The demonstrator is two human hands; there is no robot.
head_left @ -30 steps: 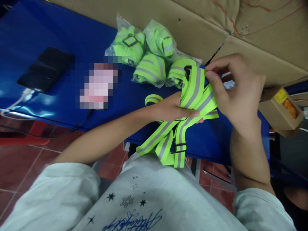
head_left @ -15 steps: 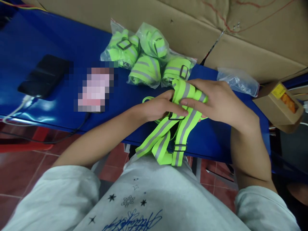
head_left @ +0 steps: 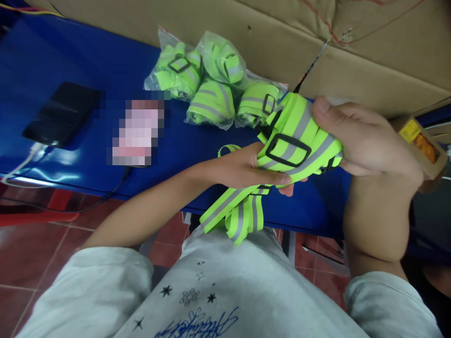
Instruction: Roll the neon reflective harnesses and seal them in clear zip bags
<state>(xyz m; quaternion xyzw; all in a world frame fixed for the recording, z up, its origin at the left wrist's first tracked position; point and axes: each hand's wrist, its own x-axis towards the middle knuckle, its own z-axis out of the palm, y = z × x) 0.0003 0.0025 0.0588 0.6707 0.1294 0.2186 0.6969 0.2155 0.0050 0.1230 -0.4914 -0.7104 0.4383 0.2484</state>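
Both hands hold a neon-green reflective strap harness (head_left: 294,141) with grey stripes and a black buckle, partly rolled into a bundle above the blue table (head_left: 88,65). My right hand (head_left: 366,141) wraps round the rolled end, thumb on top. My left hand (head_left: 246,166) grips the bundle from below and left. Loose strap ends (head_left: 236,213) hang over the table's front edge onto my lap.
Several bagged rolled harnesses (head_left: 211,77) lie at the back of the table against a cardboard box (head_left: 352,42). A black phone (head_left: 58,115) with a white cable lies at left, a blurred patch beside it. A small open carton (head_left: 423,145) sits at right.
The harness has been rolled further and lifted off the table; my right hand turned to wrap round the bundle, and the hanging strap ends have shortened.
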